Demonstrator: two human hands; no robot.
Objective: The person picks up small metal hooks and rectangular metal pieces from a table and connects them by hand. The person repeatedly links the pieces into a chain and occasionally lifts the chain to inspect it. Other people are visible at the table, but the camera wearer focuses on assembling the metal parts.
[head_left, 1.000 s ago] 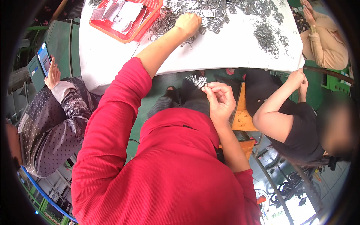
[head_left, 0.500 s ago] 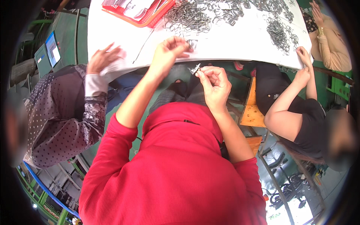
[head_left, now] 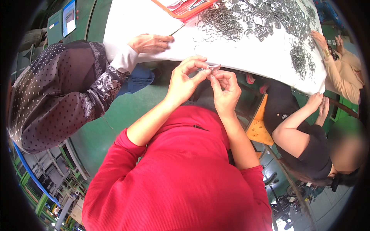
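My left hand [head_left: 182, 81] and right hand [head_left: 226, 91] are both pinching small silvery pieces [head_left: 214, 67], fingertips close together, near the edge of the counter [head_left: 256, 56]. Whether these are joined, I cannot tell. Plenty seems left: dark wire hooks [head_left: 221, 24] and flat metal pieces [head_left: 260, 30] are lying loose in heaps, the hooks near the red basket [head_left: 180, 16].

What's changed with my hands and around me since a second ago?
Your left hand moved back from the metal pile toward your body, meeting your right hand at small metal pieces. The left-side neighbour's hand went from the tablet to the table. Your right hand still pinches the pieces.
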